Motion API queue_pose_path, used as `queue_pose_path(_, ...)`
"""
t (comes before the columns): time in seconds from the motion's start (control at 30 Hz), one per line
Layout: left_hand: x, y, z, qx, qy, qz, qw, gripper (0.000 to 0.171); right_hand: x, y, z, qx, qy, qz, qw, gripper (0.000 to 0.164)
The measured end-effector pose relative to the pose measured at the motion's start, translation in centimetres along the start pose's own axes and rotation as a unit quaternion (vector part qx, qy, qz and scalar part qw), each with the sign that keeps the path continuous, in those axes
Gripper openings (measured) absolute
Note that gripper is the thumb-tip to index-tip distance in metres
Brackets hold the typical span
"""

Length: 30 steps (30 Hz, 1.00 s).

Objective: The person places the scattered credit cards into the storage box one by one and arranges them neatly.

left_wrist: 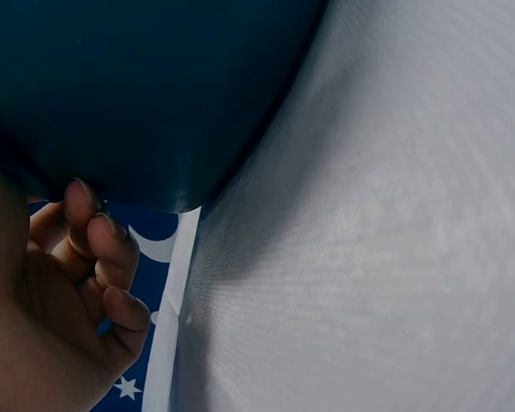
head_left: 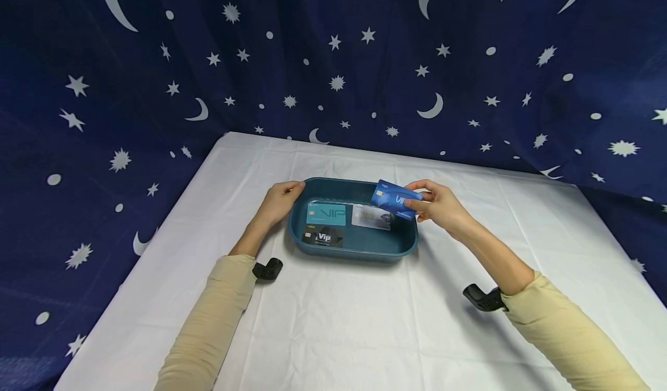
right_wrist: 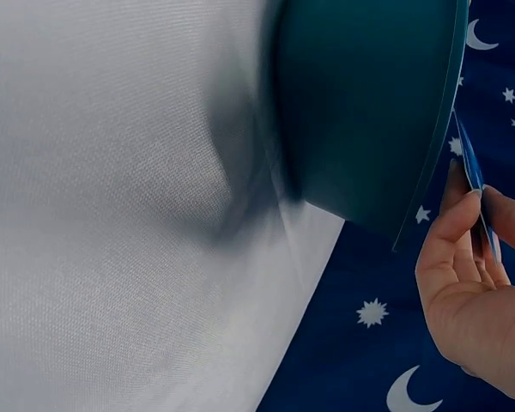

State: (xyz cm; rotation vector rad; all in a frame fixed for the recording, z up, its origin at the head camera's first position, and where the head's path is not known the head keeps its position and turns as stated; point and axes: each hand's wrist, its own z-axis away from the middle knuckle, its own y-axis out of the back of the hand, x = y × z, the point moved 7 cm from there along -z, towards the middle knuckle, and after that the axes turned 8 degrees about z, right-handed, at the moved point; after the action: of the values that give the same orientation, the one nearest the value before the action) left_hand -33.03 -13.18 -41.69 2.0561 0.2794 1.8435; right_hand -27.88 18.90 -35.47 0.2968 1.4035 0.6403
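Observation:
A dark teal plastic tub (head_left: 359,254) with rounded corners sits on the table. My left hand (head_left: 280,202) grips its rim at the far left corner, and the left wrist view shows those fingers (left_wrist: 112,249) curled by the tub's edge. Between thumb and fingers, my right hand (head_left: 440,207) pinches a blue VIP card (head_left: 389,196), held tilted above the tub's right end. Seen from the right wrist, that card (right_wrist: 470,159) is nearly edge-on beside the rim. Inside the tub lie a turquoise VIP card (head_left: 326,214), a silver card (head_left: 371,217) and a black Vip card (head_left: 323,237).
White cloth covers the table (head_left: 333,321). Behind it hangs a dark blue curtain (head_left: 365,101) printed with moons and stars. Each wrist wears a black camera mount, the left one (head_left: 268,270) close to the tub's near left side, the right one (head_left: 484,298) farther off.

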Motion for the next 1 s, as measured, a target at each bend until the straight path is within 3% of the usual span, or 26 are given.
queue_pose_path(0.3,0.2,-0.1,0.1,-0.002,0.000,0.000,1.0000,0.041,-0.1,-0.6,0.0,-0.018,-0.002,0.018,1.000,0.042)
queue_pose_path(1.0,0.3,0.0,0.0,-0.001,-0.008,0.000,1.0000,0.042,-0.8,-1.6,0.3,-0.014,0.015,0.088,0.996,0.030)
